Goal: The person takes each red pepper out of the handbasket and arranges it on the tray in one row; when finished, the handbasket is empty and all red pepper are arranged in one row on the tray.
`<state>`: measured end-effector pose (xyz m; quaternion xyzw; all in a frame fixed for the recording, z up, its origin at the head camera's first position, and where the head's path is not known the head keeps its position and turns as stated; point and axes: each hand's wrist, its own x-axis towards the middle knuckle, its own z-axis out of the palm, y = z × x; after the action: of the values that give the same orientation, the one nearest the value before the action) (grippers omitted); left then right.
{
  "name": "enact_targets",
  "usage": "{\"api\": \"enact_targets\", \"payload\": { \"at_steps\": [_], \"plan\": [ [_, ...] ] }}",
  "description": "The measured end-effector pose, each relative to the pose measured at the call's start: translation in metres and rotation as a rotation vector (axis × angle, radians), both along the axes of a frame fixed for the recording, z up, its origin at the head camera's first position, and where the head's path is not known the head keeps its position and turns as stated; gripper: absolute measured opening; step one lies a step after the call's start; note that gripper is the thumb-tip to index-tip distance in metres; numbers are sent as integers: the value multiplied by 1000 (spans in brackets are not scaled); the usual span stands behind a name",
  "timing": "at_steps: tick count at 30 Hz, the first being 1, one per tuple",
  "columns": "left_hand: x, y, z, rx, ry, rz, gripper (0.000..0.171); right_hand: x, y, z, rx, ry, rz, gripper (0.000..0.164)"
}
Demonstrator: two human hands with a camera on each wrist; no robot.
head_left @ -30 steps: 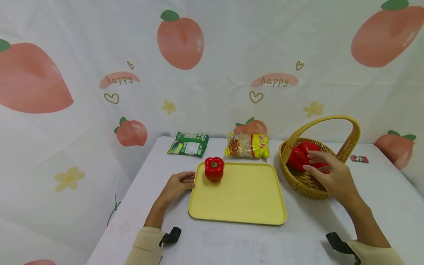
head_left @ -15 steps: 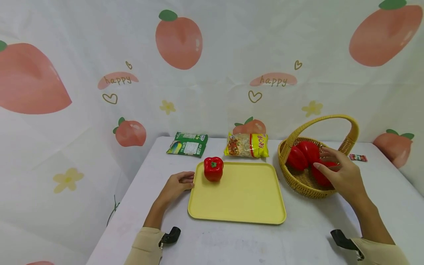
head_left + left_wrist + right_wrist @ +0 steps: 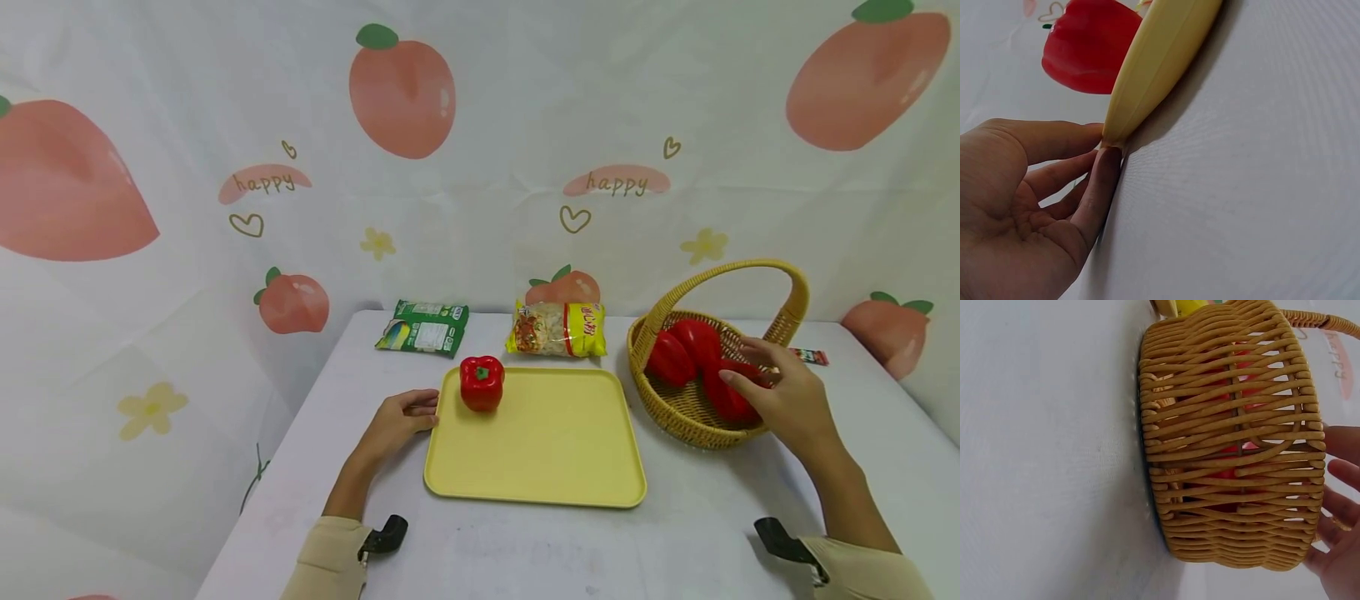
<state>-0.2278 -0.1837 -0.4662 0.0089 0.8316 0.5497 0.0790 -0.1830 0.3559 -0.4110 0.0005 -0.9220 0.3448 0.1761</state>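
In the head view my left hand is at the left edge of a yellow tray. The left wrist view shows its thumb and a fingertip pinching the tray's rim. A red bell pepper stands upright on the tray's back left. My right hand reaches over the right rim of a wicker basket, thumb and fingers apart around the right-hand red pepper. Two more red peppers lie beside it. In the right wrist view the basket wall hides most of them.
A green snack packet and a yellow-and-clear food bag lie behind the tray. The basket's tall arched handle rises over the peppers. A small red packet lies right of the basket, partly hidden by the handle's base.
My right hand has shifted right and slightly toward me over the basket, uncovering more of the peppers. The left hand keeps its place at the tray's edge.
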Motion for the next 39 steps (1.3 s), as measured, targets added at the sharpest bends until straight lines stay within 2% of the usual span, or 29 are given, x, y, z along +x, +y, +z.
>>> {"api": "enact_targets", "payload": {
  "at_steps": [7,13,21,31,39],
  "plan": [
    [0,-1,-1,3,3,-3,47,-2,1,-3,22,-21,-25,70],
    [1,-1,-1,0,5,-2,47,-3,-1,-5,11,-14,11,69],
    [1,-1,-2,1,3,-2,47,-8,-3,-9,72,-81,62,71],
    [0,-1,-2,4,5,-6,48,-8,-1,-10,150,-119,90,73],
    [1,0,-1,-6,4,-7,47,-8,1,-9,215,-186,107,73]
  ]
}}
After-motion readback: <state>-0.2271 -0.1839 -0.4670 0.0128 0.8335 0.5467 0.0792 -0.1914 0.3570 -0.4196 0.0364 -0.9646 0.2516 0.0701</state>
